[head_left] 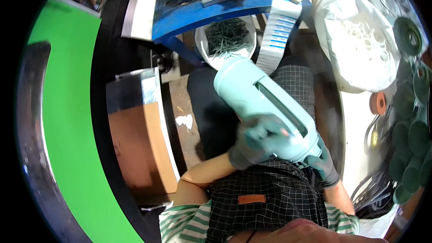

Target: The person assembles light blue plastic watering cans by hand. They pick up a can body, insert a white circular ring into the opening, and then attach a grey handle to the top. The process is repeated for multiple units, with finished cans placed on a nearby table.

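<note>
Slanting diagonally: mint cylinder (254, 104), wide end (231, 76) upper left.

A long green table top (67, 85) with a black edge (100, 126) is on the left, a blue bench (180, 29) is ahead, and a white table (357, 148) runs down the right. The floor (180, 94) is greyish brown with little white scraps (184, 120) on it. The white table is bright, but it is dark beside the green one
</note>
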A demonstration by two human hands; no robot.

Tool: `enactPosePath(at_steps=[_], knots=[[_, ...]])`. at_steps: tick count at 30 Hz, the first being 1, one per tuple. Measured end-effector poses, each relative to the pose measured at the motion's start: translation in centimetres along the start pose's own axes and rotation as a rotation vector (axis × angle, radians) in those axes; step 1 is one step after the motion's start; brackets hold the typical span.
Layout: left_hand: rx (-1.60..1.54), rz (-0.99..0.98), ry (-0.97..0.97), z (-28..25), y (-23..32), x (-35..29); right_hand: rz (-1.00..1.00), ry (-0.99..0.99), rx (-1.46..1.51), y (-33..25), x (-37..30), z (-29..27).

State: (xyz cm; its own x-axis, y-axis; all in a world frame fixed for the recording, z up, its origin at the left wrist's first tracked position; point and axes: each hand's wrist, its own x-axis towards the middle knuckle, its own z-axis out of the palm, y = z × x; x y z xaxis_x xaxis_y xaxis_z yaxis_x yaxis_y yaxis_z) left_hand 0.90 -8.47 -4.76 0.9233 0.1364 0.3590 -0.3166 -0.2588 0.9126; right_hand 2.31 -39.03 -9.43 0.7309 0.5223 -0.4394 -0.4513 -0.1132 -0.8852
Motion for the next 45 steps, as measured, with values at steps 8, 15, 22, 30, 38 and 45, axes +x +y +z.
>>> enactPosePath(at_steps=[8,15,22,30,38,45], knots=[[-0.549,-0.426,0.323,-8.2,-6.1,-0.9,-0.313,0.174,-0.458,-1.5,-0.4,2.1],[-0.496,-0.505,0.337,-8.5,-6.0,-1.5,-0.330,0.223,-0.658,0.8,-1.0,2.9],[-0.522,-0.580,0.334,-9.0,-5.9,-1.8,-0.387,0.236,-0.674,2.4,-1.1,3.2],[0.484,-0.670,0.123,-12.8,-8.7,-3.1,-0.388,0.224,-0.680,1.9,-0.7,2.9],[0.224,-0.269,0.148,-8.7,-8.1,0.1,-0.402,0.193,-0.635,1.5,-0.2,1.6],[0.223,-0.270,0.118,-9.4,-6.6,2.1,-0.321,0.128,-0.500,-0.4,0.6,0.0]])
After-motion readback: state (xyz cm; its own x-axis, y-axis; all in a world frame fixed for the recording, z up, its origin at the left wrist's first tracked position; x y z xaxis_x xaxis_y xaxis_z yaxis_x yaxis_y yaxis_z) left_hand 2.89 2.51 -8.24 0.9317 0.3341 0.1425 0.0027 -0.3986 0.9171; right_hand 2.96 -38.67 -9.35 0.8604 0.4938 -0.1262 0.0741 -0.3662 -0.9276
